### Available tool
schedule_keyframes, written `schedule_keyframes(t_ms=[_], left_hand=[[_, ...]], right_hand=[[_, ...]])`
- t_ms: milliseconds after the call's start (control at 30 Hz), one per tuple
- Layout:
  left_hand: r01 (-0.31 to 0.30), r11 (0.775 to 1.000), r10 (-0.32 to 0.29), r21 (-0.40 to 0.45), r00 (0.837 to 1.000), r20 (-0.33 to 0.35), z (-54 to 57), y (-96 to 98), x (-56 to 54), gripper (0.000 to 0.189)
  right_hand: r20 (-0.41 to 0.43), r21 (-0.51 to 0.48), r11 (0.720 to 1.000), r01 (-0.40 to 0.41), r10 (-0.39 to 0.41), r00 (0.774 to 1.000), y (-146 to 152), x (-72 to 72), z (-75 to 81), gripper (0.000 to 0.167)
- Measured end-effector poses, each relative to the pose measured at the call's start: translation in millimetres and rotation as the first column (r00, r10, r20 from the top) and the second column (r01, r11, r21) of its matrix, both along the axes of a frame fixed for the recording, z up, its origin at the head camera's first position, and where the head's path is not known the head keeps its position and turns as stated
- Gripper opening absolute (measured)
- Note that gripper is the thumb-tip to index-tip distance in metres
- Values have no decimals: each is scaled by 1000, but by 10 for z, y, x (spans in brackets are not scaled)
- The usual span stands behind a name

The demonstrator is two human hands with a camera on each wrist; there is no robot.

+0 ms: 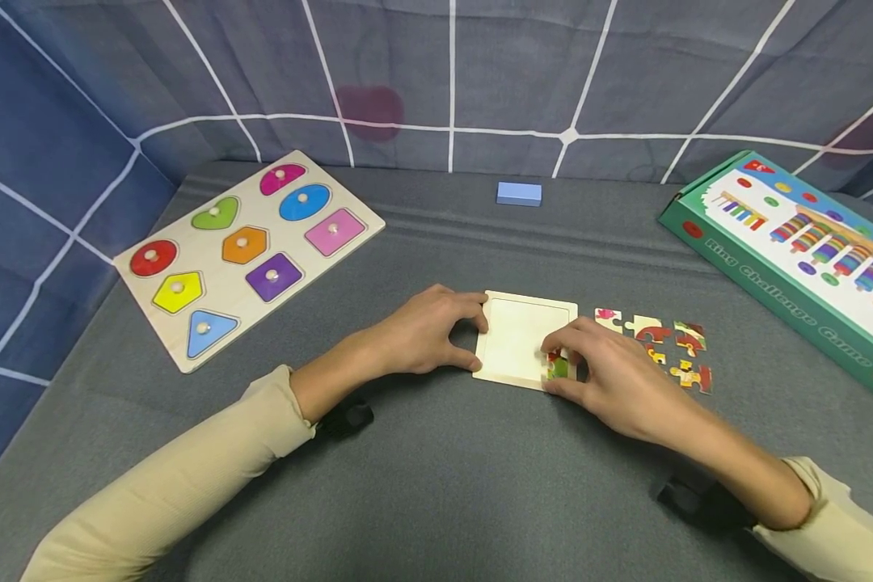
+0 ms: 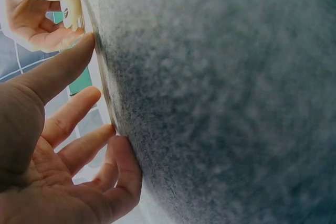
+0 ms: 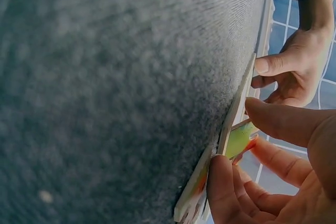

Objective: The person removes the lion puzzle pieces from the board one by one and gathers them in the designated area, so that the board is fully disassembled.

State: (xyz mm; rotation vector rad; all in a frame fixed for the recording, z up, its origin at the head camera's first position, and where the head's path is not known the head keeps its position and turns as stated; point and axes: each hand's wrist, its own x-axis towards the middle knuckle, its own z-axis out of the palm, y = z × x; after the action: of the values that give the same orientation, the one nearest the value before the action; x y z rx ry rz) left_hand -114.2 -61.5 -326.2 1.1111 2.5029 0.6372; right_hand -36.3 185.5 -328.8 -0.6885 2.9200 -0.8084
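A square wooden puzzle tray (image 1: pixel 512 335) lies flat in front of me. My left hand (image 1: pixel 436 330) touches its left edge with thumb and fingertips spread apart, also seen along the rim in the left wrist view. Over the tray's lower right corner, my right hand (image 1: pixel 618 376) pinches a green and red jigsaw piece (image 1: pixel 557 368) between thumb and fingers. In the right wrist view, the tilted piece (image 3: pixel 239 139) stands up from the tray. Right of the tray lie several loose jigsaw pieces (image 1: pixel 649 329), partly hidden by my right hand.
On the left is a wooden peg board (image 1: pixel 218 311) with coloured shapes. A blue block (image 1: pixel 519 194) lies at the back. A green game box (image 1: pixel 786 283) stands on the right. Behind the grey table surface (image 1: pixel 407 485) hangs a blue checked cloth (image 1: pixel 509 65).
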Motion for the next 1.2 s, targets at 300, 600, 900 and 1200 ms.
schedule_keyframes(t_ms=[300, 600, 900, 1200], left_hand=[[0, 1000, 0, 0, 1000, -4, -2, 5, -6, 39], [9, 1000, -9, 9, 1000, -7, -10, -1, -13, 40], [5, 1000, -5, 11, 1000, -6, -10, 4, -9, 39], [13, 1000, -12, 22, 1000, -17, -18, 3, -6, 40]], right_hand=[[-23, -45, 999, 20, -21, 1000, 20, 13, 27, 29], [48, -124, 992, 31, -26, 999, 68, 37, 71, 29], [60, -123, 991, 60, -53, 997, 135, 90, 78, 34], [-6, -162, 986, 45, -46, 999, 224, 149, 48, 33]])
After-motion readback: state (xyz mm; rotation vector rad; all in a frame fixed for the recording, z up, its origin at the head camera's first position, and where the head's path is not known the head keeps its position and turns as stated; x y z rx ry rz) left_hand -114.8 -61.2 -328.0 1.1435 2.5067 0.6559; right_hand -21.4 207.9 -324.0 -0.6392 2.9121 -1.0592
